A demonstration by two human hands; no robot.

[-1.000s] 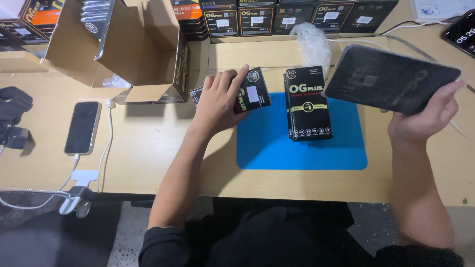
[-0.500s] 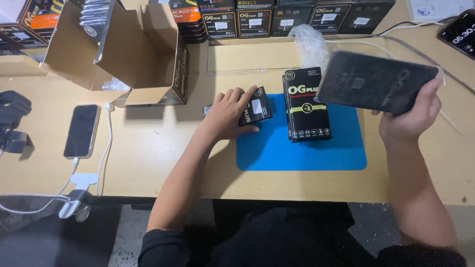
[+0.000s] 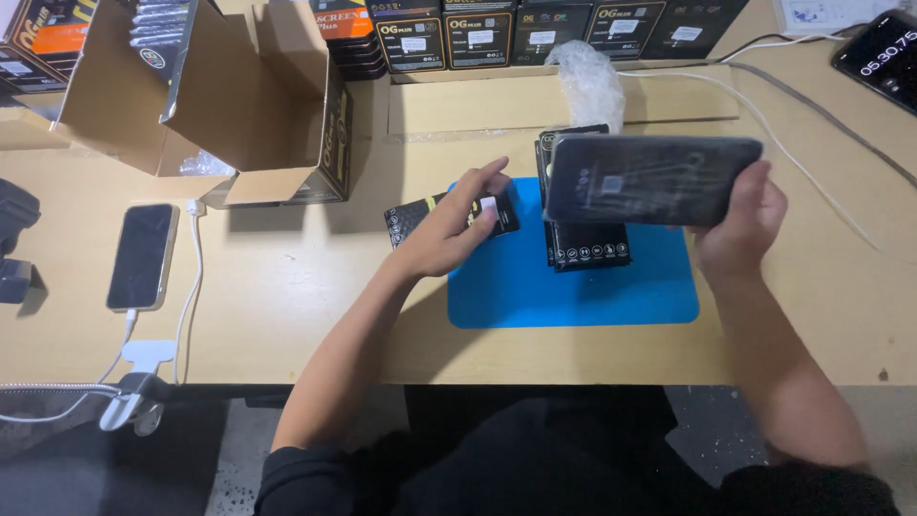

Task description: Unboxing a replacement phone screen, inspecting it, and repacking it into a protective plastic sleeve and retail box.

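black small flat box (image 3: 449, 215) w/ a white label lies on the tan desk (image 3: 287, 287), half on the left edge of the blue mat (image 3: 573, 291). left hand (image 3: 457, 229) lies over the top of it, fingers curled loosely round it, index finger stretched out past its far edge; whether it's actually lifted off the desk i can't tell. right hand (image 3: 740, 225) is up off the desk, gripping a dark glossy flat pack (image 3: 654, 179) by its right end, thumb on the near side, fingers behind; pack is held level, long side left-right, printed face toward the camera. under and just behind that pack, btwn the two hands, a bigger black retail box (image 3: 583, 244) lies on the mat, mostly hidden by the pack. beyond the right hand, a wad of clear bubble wrap (image 3: 592, 86) sits on the desk, w/ white cables (image 3: 764, 105) running off to the right of it. far beyond both hands a row of black boxes (image 3: 535, 33) lines the back edge. well left of the left hand an open cardboard carton (image 3: 248, 105) stands tipped on its side, mouth toward the hand. further left a smartphone (image 3: 141, 256) lies screen up, dark, plugged into a white charging cable (image 3: 191, 287). near the person's right, at the far corner, a second phone (image 3: 884, 57) w/ lit screen.
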